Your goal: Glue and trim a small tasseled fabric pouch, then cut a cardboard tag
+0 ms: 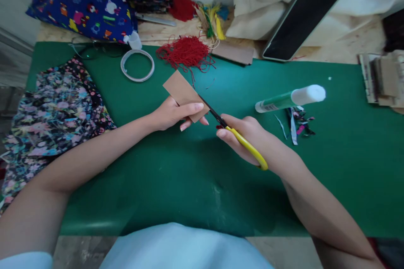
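Note:
Between the thumb and fingers of my left hand (173, 114) is a small piece of brown cardboard (181, 87), held tilted above the green table. My right hand (252, 136) grips a pair of scissors (248, 143) with yellow handles and dark blades. The blades lie along the right edge of the cardboard, close to my left thumb. Whether they are parted there I cannot tell. Part of the scissors' handle is hidden by my right hand.
Red string (186, 52) lies in a pile beyond the cardboard, beside a tape roll (137, 65). Floral fabric (59, 113) covers the left side. A glue stick (288, 98) and fabric scraps (299, 124) are right of my hand. Cardboard pieces (386, 77) are stacked far right.

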Available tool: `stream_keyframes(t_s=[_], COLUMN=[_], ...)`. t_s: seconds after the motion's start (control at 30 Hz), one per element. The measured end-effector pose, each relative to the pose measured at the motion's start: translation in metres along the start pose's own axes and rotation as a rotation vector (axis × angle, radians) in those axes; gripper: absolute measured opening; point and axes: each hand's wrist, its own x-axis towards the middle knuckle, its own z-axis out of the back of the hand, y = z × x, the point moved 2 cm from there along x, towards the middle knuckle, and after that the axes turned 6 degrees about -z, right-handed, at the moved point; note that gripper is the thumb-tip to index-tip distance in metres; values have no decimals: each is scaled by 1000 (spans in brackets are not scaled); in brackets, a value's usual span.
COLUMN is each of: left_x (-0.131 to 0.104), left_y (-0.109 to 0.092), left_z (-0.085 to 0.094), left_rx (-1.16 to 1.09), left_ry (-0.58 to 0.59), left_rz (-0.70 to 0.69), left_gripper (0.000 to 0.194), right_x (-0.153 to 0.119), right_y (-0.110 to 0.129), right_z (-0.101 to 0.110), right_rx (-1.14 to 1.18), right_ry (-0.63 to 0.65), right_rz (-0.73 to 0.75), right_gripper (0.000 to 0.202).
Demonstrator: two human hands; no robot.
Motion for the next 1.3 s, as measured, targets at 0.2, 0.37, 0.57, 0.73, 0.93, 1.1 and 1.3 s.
stream_keyframes(t_s=[0.2,0.37,0.57,0.73,0.93,1.1,1.3], left_x=[1,2,2,1,1,1,-1], left_y=[-1,-1,0,0,-2,-6,-4], left_z=[-1,-1,0,-1,-1,-4,0], left_rx=[-40,-49,-55,-91,-73,-111,-98], left_ry=[1,-4,-8,3,-12,-18,110], left_rz=[1,6,-4,-9,-9,7,-3], left_gripper=[41,42,42,37,37,42,34], right_x=[2,1,2,2,-3,-10,-13], right_y=[-6,-3,-2,-9,-14,-9,-1], right_z=[-6,-7,-10,-9,2,16,19], right_rx=[57,101,156,190,229,147,-13], right_ry=[-25,-28,-22,-11,23,20,-75], right_rz=[59,51,93,67,78,55,-36], right_gripper=[65,60,66,69,67,63,58])
